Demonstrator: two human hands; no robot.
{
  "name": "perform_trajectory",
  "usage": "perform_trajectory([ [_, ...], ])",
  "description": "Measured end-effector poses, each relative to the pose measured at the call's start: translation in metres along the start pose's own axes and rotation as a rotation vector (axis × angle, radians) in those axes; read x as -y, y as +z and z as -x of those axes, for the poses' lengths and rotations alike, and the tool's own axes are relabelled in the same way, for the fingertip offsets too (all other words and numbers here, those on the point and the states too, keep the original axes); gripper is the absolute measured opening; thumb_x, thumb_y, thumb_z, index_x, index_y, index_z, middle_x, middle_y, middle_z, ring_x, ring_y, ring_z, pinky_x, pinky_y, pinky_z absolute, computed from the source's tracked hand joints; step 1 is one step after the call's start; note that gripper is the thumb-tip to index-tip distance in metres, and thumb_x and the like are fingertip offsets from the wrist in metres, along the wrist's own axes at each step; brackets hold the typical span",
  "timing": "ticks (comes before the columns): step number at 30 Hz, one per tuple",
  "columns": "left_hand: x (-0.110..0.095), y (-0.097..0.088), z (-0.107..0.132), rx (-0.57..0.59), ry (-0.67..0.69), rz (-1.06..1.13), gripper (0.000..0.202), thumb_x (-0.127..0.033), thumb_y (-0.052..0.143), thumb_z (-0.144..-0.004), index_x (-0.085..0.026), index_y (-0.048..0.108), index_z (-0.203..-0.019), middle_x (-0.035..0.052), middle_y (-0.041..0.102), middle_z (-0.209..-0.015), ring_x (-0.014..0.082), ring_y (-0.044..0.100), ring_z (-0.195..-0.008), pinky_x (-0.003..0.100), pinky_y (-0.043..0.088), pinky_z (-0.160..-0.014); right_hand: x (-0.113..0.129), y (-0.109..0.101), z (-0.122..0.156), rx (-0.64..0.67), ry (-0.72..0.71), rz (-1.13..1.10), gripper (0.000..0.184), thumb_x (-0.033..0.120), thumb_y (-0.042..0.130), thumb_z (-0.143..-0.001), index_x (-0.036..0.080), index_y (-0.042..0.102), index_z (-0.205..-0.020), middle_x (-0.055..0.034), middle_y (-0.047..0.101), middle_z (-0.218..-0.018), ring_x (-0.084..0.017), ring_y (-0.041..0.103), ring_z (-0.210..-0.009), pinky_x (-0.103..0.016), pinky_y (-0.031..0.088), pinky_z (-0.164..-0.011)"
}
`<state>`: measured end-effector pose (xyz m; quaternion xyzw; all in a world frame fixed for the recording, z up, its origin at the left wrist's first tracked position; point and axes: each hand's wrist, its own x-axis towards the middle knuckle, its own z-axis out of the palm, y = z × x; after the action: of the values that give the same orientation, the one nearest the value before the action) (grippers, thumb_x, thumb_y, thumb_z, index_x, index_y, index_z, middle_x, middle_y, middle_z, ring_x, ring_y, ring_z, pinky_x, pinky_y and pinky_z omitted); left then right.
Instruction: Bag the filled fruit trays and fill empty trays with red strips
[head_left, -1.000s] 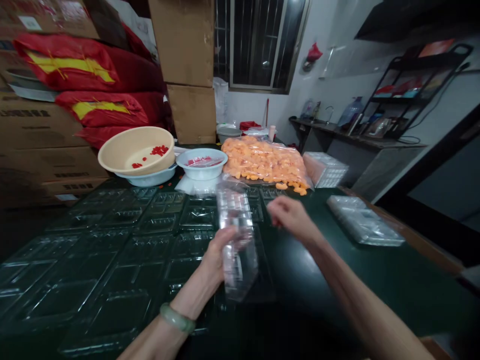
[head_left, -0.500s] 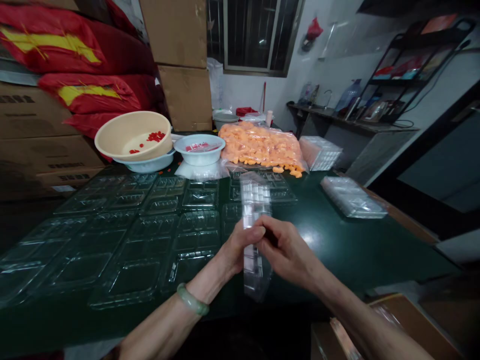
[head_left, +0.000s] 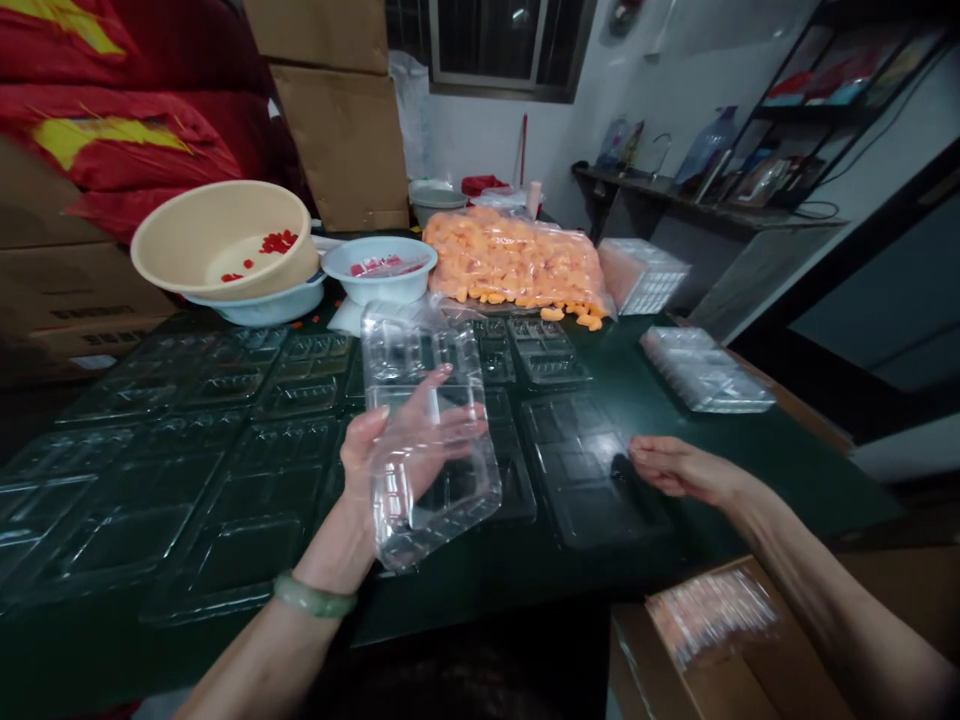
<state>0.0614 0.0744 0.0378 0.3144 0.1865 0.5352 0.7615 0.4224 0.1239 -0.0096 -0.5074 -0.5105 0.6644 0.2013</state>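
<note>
- Left hand: palm up, thumb and spread fingers grasping a held clear tray, tilted above the bench; nested layers, if any, cannot be told. Hazard: slick plastic could slip from a loose grasp.
- Right hand: fingertips bunched at the right edge of a flat clear tray on the bench; pinch or mere touch, cannot tell. Hazard: a sideways drag could skew it against the neighbouring tray.

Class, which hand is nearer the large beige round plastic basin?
Left. The left hand is in front and right of the basin; the right hand is much farther right.
</note>
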Motion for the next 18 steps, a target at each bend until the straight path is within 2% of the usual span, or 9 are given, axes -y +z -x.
perform_trajectory([
  [4,0.011,0.007,-0.009,-0.016,-0.044,-0.001,0.093,-0.049,0.061,-0.059,-0.016,0.025,-0.138,0.0156,0.062,-0.104,0.0339,0.058,-0.1,0.047,0.041,-0.085,0.003,0.003,-0.03,-0.046,0.082,0.096,0.041,0.048,0.069,-0.063,0.019,0.042,-0.065,0.0078,0.037,-0.052,-0.002,0.023,-0.038,-0.019,0.009,-0.038],
  [7,0.023,0.013,-0.017,-0.051,-0.047,0.008,0.089,-0.046,0.064,-0.058,-0.016,0.031,-0.136,0.0135,0.063,-0.099,0.0316,0.059,-0.096,0.043,0.043,-0.082,0.021,0.016,-0.034,-0.277,0.034,0.291,0.038,0.047,0.07,-0.06,0.018,0.045,-0.064,0.0074,0.038,-0.048,-0.004,0.026,-0.038,-0.02,0.014,-0.036],
  [9,0.033,0.02,-0.021,-0.119,-0.033,-0.003,0.085,-0.041,0.068,-0.056,-0.016,0.037,-0.132,0.0112,0.064,-0.095,0.0285,0.061,-0.091,0.039,0.044,-0.079,0.039,0.035,-0.023,-0.454,-0.113,0.346,0.035,0.047,0.068,-0.064,0.018,0.047,-0.069,0.0077,0.038,-0.049,-0.005,0.028,-0.041,-0.02,0.017,-0.037],
  [11,0.045,0.03,-0.025,-0.186,-0.033,-0.016,0.078,-0.036,0.072,-0.054,-0.017,0.045,-0.124,0.008,0.064,-0.089,0.0239,0.062,-0.084,0.034,0.045,-0.075,0.06,0.065,-0.004,-0.479,-0.328,0.32,0.032,0.047,0.063,-0.07,0.019,0.049,-0.076,0.0073,0.039,-0.053,-0.005,0.03,-0.044,-0.02,0.021,-0.04],
  [13,0.056,0.042,-0.028,-0.172,-0.045,-0.006,0.065,-0.033,0.075,-0.053,-0.017,0.053,-0.112,0.0048,0.063,-0.083,0.0195,0.061,-0.075,0.03,0.045,-0.07,0.079,0.101,0.014,-0.232,-0.426,0.298,0.031,0.046,0.064,-0.07,0.018,0.051,-0.074,0.0064,0.042,-0.053,-0.006,0.034,-0.045,-0.02,0.023,-0.04],
  [15,0.066,0.054,-0.028,-0.088,-0.055,0.025,0.052,-0.036,0.075,-0.055,-0.016,0.058,-0.1,0.0037,0.063,-0.079,0.018,0.06,-0.072,0.029,0.045,-0.067,0.091,0.132,0.025,-0.021,-0.467,0.215,0.034,0.046,0.069,-0.065,0.018,0.049,-0.068,0.0061,0.043,-0.053,-0.006,0.036,-0.046,-0.02,0.027,-0.042],
  [18,0.074,0.061,-0.026,-0.018,-0.07,0.049,0.045,-0.042,0.073,-0.059,-0.016,0.062,-0.094,0.0046,0.065,-0.083,0.0211,0.061,-0.08,0.031,0.046,-0.072,0.094,0.151,0.024,0.098,-0.461,0.11,0.037,0.044,0.072,-0.063,0.018,0.045,-0.061,0.0071,0.041,-0.052,-0.004,0.033,-0.044,-0.019,0.026,-0.041],
])
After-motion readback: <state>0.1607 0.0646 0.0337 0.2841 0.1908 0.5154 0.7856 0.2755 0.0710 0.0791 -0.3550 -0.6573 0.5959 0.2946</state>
